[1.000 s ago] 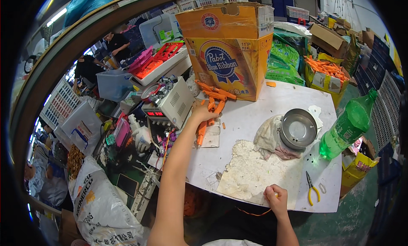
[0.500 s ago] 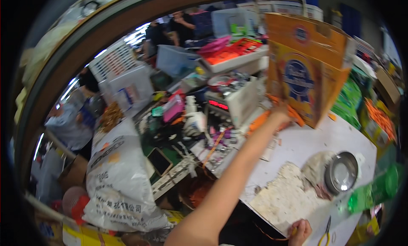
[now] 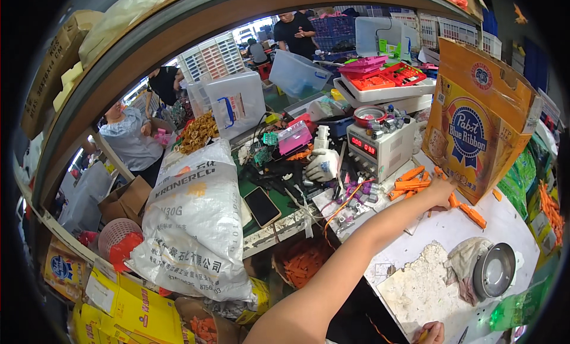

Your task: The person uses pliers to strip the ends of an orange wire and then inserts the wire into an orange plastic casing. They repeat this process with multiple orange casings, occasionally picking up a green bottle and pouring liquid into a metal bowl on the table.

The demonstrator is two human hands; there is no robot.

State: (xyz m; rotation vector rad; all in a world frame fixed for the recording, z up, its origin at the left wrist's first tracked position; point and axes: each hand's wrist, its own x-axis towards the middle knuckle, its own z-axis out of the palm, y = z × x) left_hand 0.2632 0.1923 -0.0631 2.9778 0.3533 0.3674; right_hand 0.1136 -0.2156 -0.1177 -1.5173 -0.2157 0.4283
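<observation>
My left arm stretches across the white table [image 3: 504, 225], and my left hand [image 3: 442, 191] is down among long orange plastic pieces [image 3: 409, 182]. Its fingers look curled over some of them, though partly hidden. One orange piece [image 3: 473, 215] lies just right of the hand. Beside it stands an open orange-brown cardboard box [image 3: 430, 130]. Near the bottom edge my right hand [image 3: 432, 332] is closed, with a small yellow thing [image 3: 423, 335] showing at its fingers; the rest is hidden. A metal bowl [image 3: 494, 271] and a crumpled cloth [image 3: 469, 261] lie beyond that hand.
A power supply with a red display [image 3: 380, 148] stands behind the orange pieces. Left of the arm are a phone [image 3: 262, 207], a white glove [image 3: 323, 166] and a full white sack [image 3: 190, 225]. A green bottle [image 3: 519, 311] lies at right. People stand at the back.
The view has swung, so the scene sits further right and lower. My left hand stays by the orange pieces, which now show more spread out. The right hand remains closed at the table's near side.
</observation>
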